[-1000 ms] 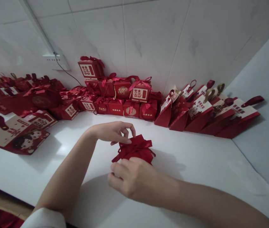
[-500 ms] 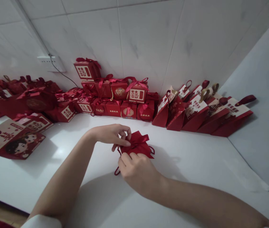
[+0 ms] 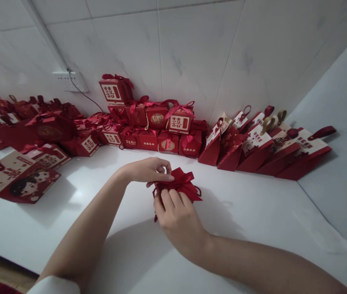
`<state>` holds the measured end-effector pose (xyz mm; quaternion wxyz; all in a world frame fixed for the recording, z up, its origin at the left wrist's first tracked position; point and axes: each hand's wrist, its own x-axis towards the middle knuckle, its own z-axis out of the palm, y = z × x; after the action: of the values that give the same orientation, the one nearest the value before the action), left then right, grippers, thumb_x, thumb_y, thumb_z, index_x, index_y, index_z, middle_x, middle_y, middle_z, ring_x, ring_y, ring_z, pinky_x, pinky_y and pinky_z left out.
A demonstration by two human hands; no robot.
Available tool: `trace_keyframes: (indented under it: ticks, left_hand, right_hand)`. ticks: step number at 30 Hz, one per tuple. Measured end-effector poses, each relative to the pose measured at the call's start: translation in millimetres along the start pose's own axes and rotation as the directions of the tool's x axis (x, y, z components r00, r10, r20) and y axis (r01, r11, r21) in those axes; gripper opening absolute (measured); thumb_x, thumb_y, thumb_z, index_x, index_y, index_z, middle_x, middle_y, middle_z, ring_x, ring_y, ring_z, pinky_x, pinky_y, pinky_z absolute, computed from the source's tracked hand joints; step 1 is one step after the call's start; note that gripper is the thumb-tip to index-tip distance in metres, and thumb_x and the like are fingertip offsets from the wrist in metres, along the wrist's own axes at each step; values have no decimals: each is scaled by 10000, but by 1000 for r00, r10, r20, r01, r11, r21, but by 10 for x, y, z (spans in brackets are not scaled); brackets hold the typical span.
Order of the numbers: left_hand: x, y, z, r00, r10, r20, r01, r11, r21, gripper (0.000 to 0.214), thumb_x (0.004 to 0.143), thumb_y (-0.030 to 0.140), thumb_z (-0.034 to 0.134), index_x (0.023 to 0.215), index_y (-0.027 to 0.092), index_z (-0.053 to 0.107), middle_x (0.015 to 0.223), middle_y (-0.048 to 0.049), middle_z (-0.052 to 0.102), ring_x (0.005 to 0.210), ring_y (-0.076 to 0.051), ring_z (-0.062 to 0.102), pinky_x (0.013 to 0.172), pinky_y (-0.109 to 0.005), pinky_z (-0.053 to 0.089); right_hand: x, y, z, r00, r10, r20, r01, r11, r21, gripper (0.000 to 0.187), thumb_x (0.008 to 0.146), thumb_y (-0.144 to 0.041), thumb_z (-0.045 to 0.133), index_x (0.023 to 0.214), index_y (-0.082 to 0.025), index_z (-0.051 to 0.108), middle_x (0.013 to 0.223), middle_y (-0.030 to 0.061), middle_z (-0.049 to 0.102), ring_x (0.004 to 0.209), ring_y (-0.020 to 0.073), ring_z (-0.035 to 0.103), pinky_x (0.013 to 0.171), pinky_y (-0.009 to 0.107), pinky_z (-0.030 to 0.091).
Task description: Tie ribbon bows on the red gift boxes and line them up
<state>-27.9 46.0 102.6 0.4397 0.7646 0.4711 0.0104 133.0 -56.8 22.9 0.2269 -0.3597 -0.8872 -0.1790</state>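
Observation:
A small red drawstring pouch (image 3: pixel 185 182) sits on the white table in front of me, a dark red bow on its top and a cord loop at its right side. My left hand (image 3: pixel 153 170) is at its far left edge, palm down, fingers curled and thumb lying against the top. From the near side, my right hand (image 3: pixel 176 216) bends its fingers over the pouch's front left, pinching its edge. A bit of cord (image 3: pixel 155 218) shows below that hand. The fingertips of my right hand are hidden, as is most of the pouch's front.
Small red gift boxes (image 3: pixel 148 139) with ribbons are stacked along the tiled wall. Triangular red boxes (image 3: pixel 254 149) with loop handles lean together on the right. More red boxes (image 3: pixel 50 130) crowd the left, near a larger box (image 3: pixel 20 175) with cartoon figures. A socket (image 3: pixel 69 81) is on the wall.
My right hand has shifted up a little over the pouch's front, and the cord loop at lower left has mostly gone from sight. My left thumb has slid slightly along the top.

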Motion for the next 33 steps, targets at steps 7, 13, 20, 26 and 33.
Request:
trace_keyframes:
  ticks: [7,13,20,26,33]
  left_hand:
    - [63,-11,69,998,-1,-63,7,996,86,463,659,590,775,743,184,570,581,41,553,467,-93,486,434,-212,335]
    - [82,-16,82,1000,15,-22,-13,998,69,464,665,589,770,671,173,566,518,49,482,463,-85,434,409,-203,317]
    - [90,-26,97,999,-7,-49,10,998,56,447,647,573,788,663,176,582,503,59,445,461,-81,413,398,-195,312]
    - [95,-17,103,998,11,-65,-7,998,66,422,643,544,798,655,175,592,498,60,430,473,-83,426,418,-194,331]
    - [77,-27,82,999,12,-42,-9,996,86,400,682,542,772,702,172,619,527,43,494,495,-101,500,436,-196,370]
  right_hand:
    - [-35,-1,42,971,-147,-188,152,988,10,160,849,-15,550,882,-126,660,695,28,518,611,180,460,524,334,316]
    - [-14,92,155,926,-299,-232,318,947,45,147,857,-18,548,807,-131,628,654,4,467,576,155,413,510,325,244]
    - [88,206,256,805,-365,-468,443,894,66,62,856,-49,611,856,-80,664,617,-19,445,565,135,397,512,311,234]
    - [101,283,283,740,-376,-558,520,846,120,134,881,-63,597,951,-105,703,620,-30,466,585,116,401,527,300,284]
    - [154,319,190,735,-401,-547,601,759,250,126,941,-172,584,967,-116,694,604,-34,537,552,116,453,517,288,332]
